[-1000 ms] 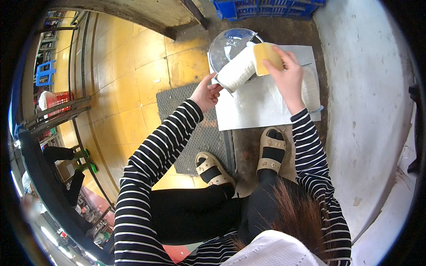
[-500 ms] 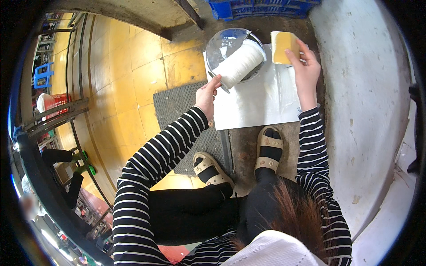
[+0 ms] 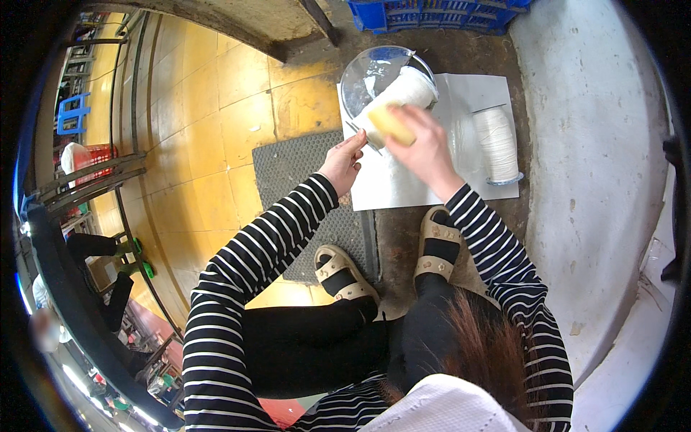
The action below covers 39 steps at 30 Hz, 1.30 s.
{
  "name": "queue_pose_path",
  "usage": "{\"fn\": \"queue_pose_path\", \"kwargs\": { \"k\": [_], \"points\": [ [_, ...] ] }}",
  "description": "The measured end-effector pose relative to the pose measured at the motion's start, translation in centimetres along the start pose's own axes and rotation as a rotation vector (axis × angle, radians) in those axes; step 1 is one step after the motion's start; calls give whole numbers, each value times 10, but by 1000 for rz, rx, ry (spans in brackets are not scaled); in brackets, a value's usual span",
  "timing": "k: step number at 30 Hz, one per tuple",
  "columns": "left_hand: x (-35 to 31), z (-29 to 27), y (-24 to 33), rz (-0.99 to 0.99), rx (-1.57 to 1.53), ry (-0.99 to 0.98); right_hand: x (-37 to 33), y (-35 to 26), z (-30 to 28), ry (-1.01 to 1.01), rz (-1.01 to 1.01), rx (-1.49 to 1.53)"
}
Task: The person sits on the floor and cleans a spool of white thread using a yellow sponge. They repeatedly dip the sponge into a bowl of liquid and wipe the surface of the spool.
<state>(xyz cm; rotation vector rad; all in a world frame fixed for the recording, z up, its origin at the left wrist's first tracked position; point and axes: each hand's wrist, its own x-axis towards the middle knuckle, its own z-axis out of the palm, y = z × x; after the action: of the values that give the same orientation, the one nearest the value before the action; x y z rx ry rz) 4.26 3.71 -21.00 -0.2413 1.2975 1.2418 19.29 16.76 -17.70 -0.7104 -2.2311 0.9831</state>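
A large spool of white thread lies slanted over a round basin with a shiny rim. My left hand pinches the spool's near end, where a thin dark edge shows by the fingertips. In my right hand is a yellow sponge, laid against the near part of the thread and partly covering it. The fingers bend over the sponge's top. Under the basin lies a white sheet. A second thread spool rests at the sheet's right side, apart from both hands.
A pale wall rises close on my right. Beyond the basin stands a blue plastic crate. A grey textured mat lies left of the sheet on yellow tiles. My sandalled feet are just below the sheet.
My right hand has brought the sponge leftward and down from above the sheet onto the spool. The second spool, hidden before, now shows. My left hand keeps its hold.
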Motion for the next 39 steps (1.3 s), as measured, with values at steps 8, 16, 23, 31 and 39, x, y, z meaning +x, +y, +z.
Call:
{"fn": "queue_pose_path", "kwargs": {
  "k": [8, 16, 23, 31, 39],
  "points": [
    [-3, 5, -3, 40, 109, -17, 35, 44, -37, 120, 44, -259],
    [-4, 6, -2, 12, 94, 25, -13, 7, -5, -100, -121, -61],
    [-6, 13, 4, 41, 181, -6, 27, 52, -27, 197, 83, -167],
    [-9, 13, 7, 26, 166, 19, -26, 21, -8, 16, -3, -84],
    [-14, 24, 5, 7, 174, -6, -7, 40, -16, 198, 103, -114]
  ]
}}
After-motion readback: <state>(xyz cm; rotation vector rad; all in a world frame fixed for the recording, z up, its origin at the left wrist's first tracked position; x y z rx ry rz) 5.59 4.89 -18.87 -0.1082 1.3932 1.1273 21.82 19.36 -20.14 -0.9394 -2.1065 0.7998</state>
